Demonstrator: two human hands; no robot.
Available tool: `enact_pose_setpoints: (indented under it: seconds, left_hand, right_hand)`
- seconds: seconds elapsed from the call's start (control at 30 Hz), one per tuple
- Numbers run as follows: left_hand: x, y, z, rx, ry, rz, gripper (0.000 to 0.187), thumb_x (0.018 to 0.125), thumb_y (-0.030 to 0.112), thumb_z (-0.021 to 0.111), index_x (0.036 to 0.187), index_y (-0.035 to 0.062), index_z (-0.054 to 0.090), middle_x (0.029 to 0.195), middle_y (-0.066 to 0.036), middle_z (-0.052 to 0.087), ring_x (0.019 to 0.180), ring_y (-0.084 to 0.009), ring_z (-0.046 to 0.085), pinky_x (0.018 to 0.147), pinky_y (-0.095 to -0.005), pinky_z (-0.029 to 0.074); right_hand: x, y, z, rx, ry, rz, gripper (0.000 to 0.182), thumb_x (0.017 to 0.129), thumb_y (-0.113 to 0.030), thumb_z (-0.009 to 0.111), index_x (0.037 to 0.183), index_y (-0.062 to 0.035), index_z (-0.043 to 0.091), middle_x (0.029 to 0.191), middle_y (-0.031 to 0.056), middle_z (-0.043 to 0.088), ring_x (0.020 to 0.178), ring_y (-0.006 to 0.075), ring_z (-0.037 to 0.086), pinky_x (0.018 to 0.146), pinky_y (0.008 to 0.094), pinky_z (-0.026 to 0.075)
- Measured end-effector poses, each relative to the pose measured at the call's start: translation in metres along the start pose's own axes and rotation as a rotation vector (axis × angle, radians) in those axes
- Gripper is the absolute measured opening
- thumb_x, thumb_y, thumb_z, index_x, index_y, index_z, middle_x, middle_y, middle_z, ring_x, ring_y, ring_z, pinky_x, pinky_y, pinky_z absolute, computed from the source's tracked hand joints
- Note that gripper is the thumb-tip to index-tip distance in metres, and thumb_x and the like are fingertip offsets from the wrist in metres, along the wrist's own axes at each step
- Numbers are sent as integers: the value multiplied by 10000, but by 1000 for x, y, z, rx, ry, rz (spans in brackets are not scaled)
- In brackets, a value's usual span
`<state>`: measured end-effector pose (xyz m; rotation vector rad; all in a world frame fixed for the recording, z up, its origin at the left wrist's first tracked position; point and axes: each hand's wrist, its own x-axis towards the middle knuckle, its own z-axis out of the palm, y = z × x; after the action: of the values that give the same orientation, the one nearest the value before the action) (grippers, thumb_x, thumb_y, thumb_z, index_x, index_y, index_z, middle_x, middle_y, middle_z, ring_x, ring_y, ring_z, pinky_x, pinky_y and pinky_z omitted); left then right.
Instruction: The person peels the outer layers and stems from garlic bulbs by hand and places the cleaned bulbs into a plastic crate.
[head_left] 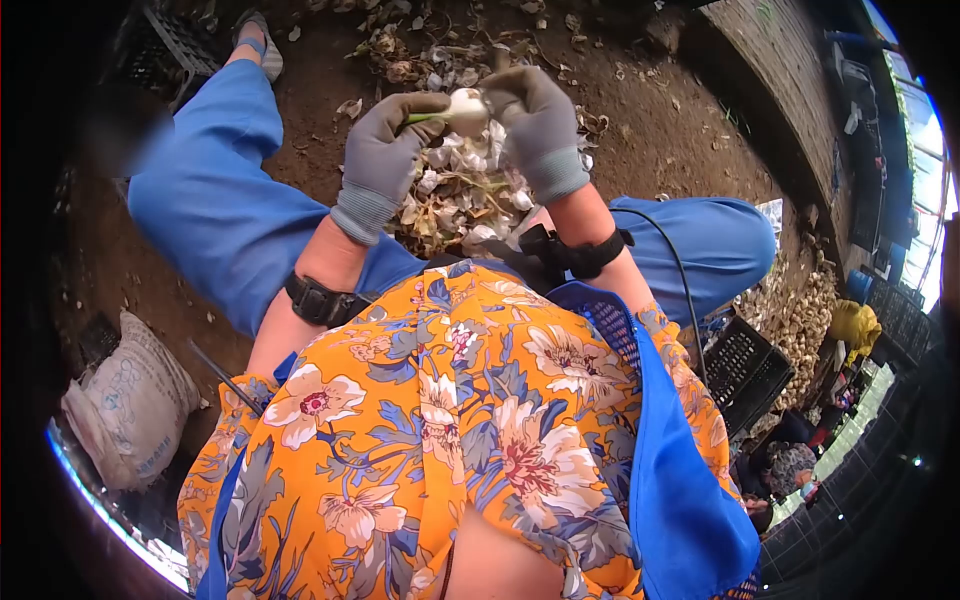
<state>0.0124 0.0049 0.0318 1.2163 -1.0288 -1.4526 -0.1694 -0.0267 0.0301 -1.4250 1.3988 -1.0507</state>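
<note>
Both hands wear grey work gloves with dark brown fingers. My left hand (385,145) pinches a garlic bulb (468,110) by its short green stem (428,117). The bulb is white, slightly blurred, and held above the ground between my hands. My right hand (538,118) is closed against the bulb's other side, its fingertips bent onto it. A blurred brownish tip shows above those fingers; I cannot make out what it is. Below both hands lies a heap of garlic skins (465,185), pale and papery, between my legs.
More peelings are scattered over the bare soil (660,120) ahead. A full white sack (130,405) stands at the left. At the right are a black crate (745,375) and a large pile of garlic (805,320). Another person (790,468) is at the lower right. A cable (680,265) runs past my right arm.
</note>
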Motion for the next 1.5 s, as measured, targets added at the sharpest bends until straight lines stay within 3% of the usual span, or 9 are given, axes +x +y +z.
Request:
enact_pose_setpoints:
  seconds: [0.17, 0.43, 0.63, 0.83, 0.97, 1.17, 1.27, 1.33, 1.5]
  left_hand:
    - [-1, -1, -1, 14, 4, 37, 230, 868, -42, 585, 1097, -39, 608, 1075, -95, 657, 965, -120, 616, 837, -222, 494]
    - [-7, 1, 3, -94, 1, -2, 234, 859, -55, 587, 1093, -51, 605, 1073, -107, 653, 975, -144, 619, 874, -248, 497]
    - [-4, 2, -1, -67, 44, 37, 232, 861, -64, 579, 1091, -58, 602, 1090, -111, 642, 997, -150, 610, 894, -251, 490]
    - [-3, 0, -2, 140, 3, 199, 249, 863, -115, 518, 1082, -42, 610, 1095, -97, 629, 994, -146, 606, 889, -241, 488]
    - [-4, 1, -1, 311, -42, 416, 268, 866, -130, 496, 1080, -23, 618, 1093, -96, 620, 991, -143, 603, 870, -240, 495]
    - [-6, -5, -2, 530, -108, 605, 266, 845, -135, 520, 1064, -19, 615, 1067, -117, 613, 981, -158, 605, 855, -244, 499]
    - [-6, -1, 0, 517, -115, 560, 264, 848, -131, 520, 1059, -8, 618, 1037, -115, 620, 969, -162, 607, 846, -251, 497]
    - [-4, -2, 1, 507, -101, 555, 252, 854, -113, 525, 1063, -8, 620, 1046, -111, 624, 961, -149, 607, 839, -247, 494]
    - [-3, -6, 1, 547, -20, 270, 237, 859, -61, 550, 1079, -8, 620, 1047, -95, 645, 939, -106, 611, 825, -236, 487]
  right_hand:
    - [12, 32, -15, -131, 145, -123, 68, 858, -57, 619, 916, -32, 643, 824, 76, 650, 766, 185, 612, 714, 301, 494]
    - [-13, -3, 15, -242, 73, -35, 197, 923, -238, 560, 886, -44, 563, 832, 202, 611, 758, 352, 590, 651, 382, 465]
    - [-4, -6, -7, 343, -176, 335, 212, 913, -200, 597, 974, -2, 639, 788, 25, 622, 696, 110, 545, 638, 285, 474]
    - [-13, -18, -5, -342, -123, -17, 127, 880, -125, 610, 923, -6, 621, 819, 94, 662, 740, 155, 606, 674, 299, 483]
    - [-7, 3, 2, 94, -30, 203, 145, 880, -174, 608, 889, -29, 610, 864, 155, 639, 776, 292, 631, 685, 369, 491]
    - [-15, -13, 14, -538, -23, -95, 158, 913, -199, 549, 928, -43, 569, 910, 179, 629, 849, 369, 603, 708, 382, 482]
    - [-3, 7, 10, -296, -33, 63, 169, 921, -206, 546, 931, -41, 583, 861, 141, 628, 800, 305, 616, 682, 359, 473]
    - [0, 8, 3, 109, -151, 270, 183, 959, -159, 471, 1030, -32, 582, 777, 9, 578, 621, 87, 501, 555, 223, 409]
    - [-8, 19, 2, 285, -135, 300, 194, 969, -143, 465, 1053, -16, 585, 780, -26, 549, 607, 42, 439, 525, 189, 371]
